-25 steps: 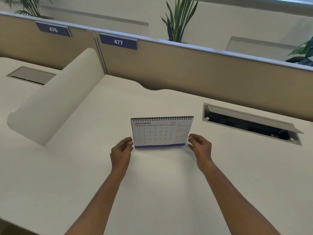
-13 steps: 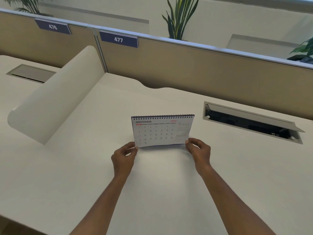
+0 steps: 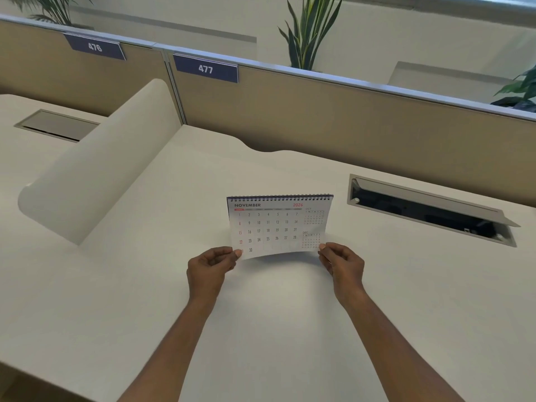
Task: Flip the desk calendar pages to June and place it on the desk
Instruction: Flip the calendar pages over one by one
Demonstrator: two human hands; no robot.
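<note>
The calendar sat at the frame's centre on the white desk, spiral binding along its top edge. Its white front page read NOVEMBER 2026, with small OCT and DEC grids at the right, and its lower edge was lifted and slightly bowed.

place: open-plan office, pretty obvious | tan cubicle partition at 12 o'clock | desk number plates 476 and 477 | cable hatch at 2 o'clock | potted plants behind
</note>
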